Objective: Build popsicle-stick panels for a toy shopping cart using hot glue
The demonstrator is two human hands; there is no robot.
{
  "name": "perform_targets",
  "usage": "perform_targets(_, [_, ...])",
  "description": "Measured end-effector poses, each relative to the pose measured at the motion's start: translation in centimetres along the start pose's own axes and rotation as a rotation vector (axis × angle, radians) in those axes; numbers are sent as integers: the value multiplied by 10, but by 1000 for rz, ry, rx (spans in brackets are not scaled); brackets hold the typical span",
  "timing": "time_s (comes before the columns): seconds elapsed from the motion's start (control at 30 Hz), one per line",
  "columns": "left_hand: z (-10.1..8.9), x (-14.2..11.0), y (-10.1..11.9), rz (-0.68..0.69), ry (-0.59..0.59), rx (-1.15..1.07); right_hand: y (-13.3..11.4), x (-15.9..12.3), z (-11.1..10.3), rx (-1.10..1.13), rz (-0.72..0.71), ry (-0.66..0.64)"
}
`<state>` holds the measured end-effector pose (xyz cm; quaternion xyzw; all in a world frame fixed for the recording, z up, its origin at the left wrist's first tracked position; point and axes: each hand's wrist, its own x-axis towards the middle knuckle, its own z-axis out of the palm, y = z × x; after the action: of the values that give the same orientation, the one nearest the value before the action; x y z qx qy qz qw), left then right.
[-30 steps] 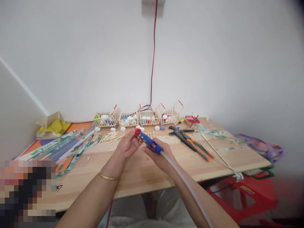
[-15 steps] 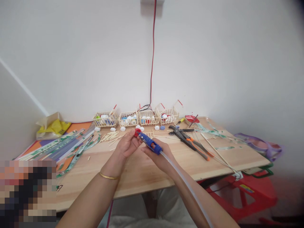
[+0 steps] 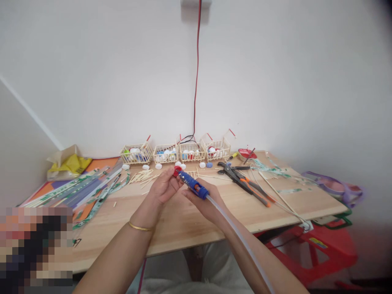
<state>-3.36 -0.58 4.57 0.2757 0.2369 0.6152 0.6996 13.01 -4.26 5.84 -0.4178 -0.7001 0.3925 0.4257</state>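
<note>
Above the middle of the wooden table (image 3: pixel 128 232), my left hand (image 3: pixel 164 185) pinches a small red bottle cap (image 3: pixel 177 170). My right hand (image 3: pixel 206 200) is wrapped round a blue hot glue gun (image 3: pixel 194 185), partly hiding its handle. The gun's nozzle points at the cap, and I cannot tell whether they touch. A long clear glue stick (image 3: pixel 239 234) trails from the gun's rear over my right forearm. Behind my hands stand several little stick carts, one of them a cart (image 3: pixel 136 154) with white cap wheels, loaded with coloured caps.
Cut sticks (image 3: pixel 142 176) lie left of my hands. To the right are pliers (image 3: pixel 245 185) with orange grips and a red dish (image 3: pixel 247 154). Plastic-wrapped strips (image 3: pixel 88 190) and a yellow bag (image 3: pixel 69 164) occupy the left side. A red stool (image 3: pixel 321 253) stands at the lower right.
</note>
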Motion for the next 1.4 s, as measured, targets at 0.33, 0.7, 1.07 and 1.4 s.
perform_targets(0.33, [-1, 0, 0, 4, -2, -14, 0, 0, 0, -7, 1, -13])
perform_targets(0.7, [-1, 0, 1, 10, -14, 5, -2, 1, 0, 2, 23, 0])
perform_targets(1.07, [-1, 0, 1, 12, -28, 7, -1, -1, 5, 18, 41, 13])
perform_targets(1.4, [-2, 0, 2, 10, -49, 25, -3, -3, 5, 54, 53, 16])
